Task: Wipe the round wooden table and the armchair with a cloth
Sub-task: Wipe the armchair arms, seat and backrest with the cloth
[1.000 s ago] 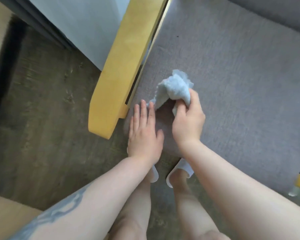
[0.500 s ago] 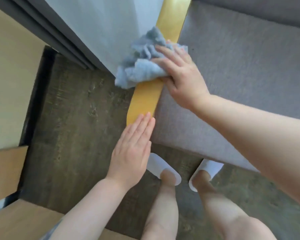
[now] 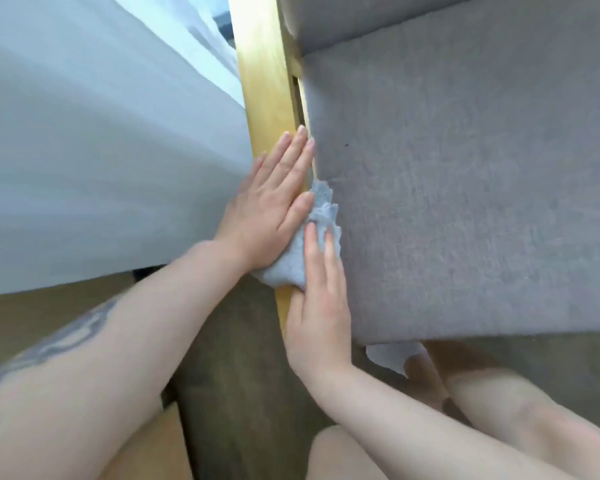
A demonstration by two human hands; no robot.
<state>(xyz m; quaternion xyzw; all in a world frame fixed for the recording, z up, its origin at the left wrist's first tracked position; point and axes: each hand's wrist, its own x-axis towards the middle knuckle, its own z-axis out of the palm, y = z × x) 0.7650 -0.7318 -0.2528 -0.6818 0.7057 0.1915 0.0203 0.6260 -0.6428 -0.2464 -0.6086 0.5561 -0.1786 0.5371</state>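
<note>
Dark wood-grain floor (image 3: 229,375) forms the ground, nearest below both forearms; a white slipper (image 3: 392,355) shows just right of the right wrist, under the seat's front edge.

Item 1. Right hand (image 3: 317,306): fingers straight and together, lying flat on the near end of the cloth, pressing and not clutching it.

Item 2. Cloth (image 3: 302,261): pale blue, small, crumpled, terry-like. Sits on the wooden armrest between the two hands, its far tip poking up beside the left thumb, against the cushion edge. Judged light, soft and limp, likely to bunch or slide on smooth wood. Best handled under a flat palm, or gathered at its bunched middle.

Item 3. Left hand (image 3: 278,202): fingers straight, laid flat on the armrest just beyond the cloth, heel over the cloth's left edge. Holds nothing.

Item 4. Armrest (image 3: 267,81): yellow varnished wood, running away from the hands. Judged rigid and slick.

Item 5. Seat cushion (image 3: 465,202): grey woven fabric, right of both hands. Judged firm, with some drag against a cloth.

Item 6. Sheer white curtain (image 3: 101,150): left of the left hand, touching the armrest's outer side.

Containers: none in view. Round table: not identifiable.
</note>
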